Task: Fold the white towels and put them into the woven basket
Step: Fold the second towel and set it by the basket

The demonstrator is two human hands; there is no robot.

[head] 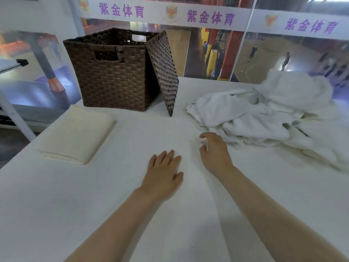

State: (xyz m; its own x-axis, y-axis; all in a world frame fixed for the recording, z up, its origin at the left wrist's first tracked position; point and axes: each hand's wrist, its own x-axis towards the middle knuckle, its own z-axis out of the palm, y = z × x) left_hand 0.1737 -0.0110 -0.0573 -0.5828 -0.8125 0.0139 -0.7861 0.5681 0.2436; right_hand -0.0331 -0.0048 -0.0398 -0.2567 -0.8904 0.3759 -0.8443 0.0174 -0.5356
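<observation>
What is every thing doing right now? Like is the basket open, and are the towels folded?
woven basket: open, upright
lid: off, leaning on the basket's side
folded towel: folded flat on the table, outside the basket
towel pile: crumpled, unfolded
left hand: flat, fingers straight
right hand: fingers loosely curled, holding nothing

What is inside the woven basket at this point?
Only the upper inner walls of the woven basket and its far handle cutout show; no towel rises above the rim. Its front wall hides the floor. The lid leans against its side.
</observation>
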